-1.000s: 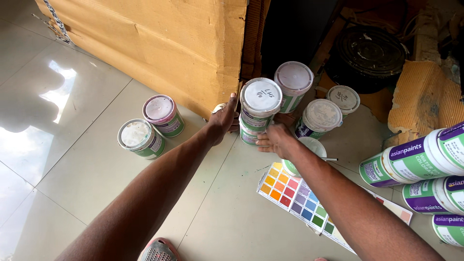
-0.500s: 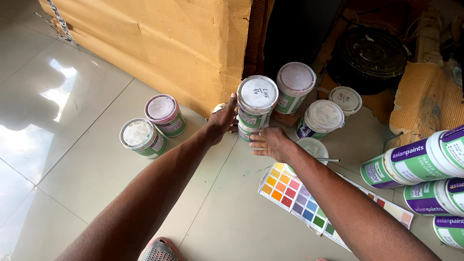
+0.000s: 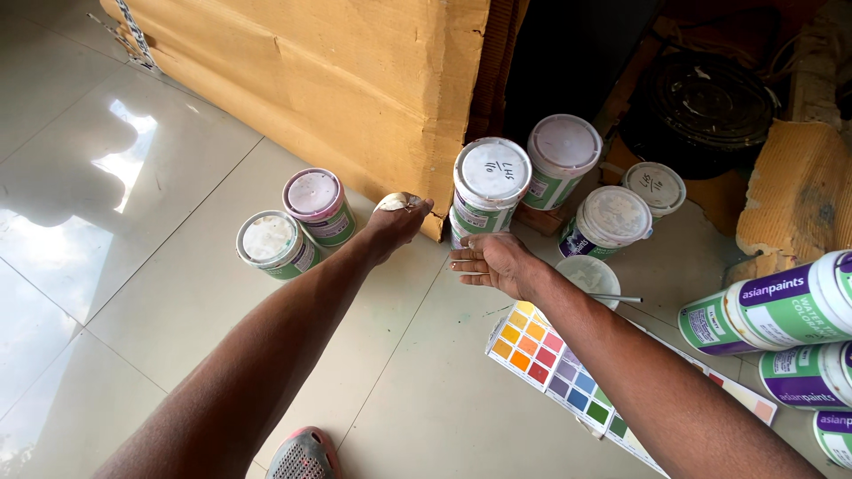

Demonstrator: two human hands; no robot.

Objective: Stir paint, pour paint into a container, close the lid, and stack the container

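Far left on the floor (image 3: 160, 293): two lidded paint tins (image 3: 271, 244), untouched. Left hand (image 3: 395, 222) closed around a small pale object (image 3: 395, 201), kind unclear, at the cardboard box (image 3: 355, 89) corner. Stacked tins (image 3: 490, 182) upright beside it. Right hand (image 3: 493, 263) flat, fingers spread, holding nothing, just below the stack. Colour chart (image 3: 555, 368) lies right; stack not gripped yet.

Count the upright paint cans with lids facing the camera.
6: two left of the left hand, a stacked one above the right hand, three right. Others may be hidden.
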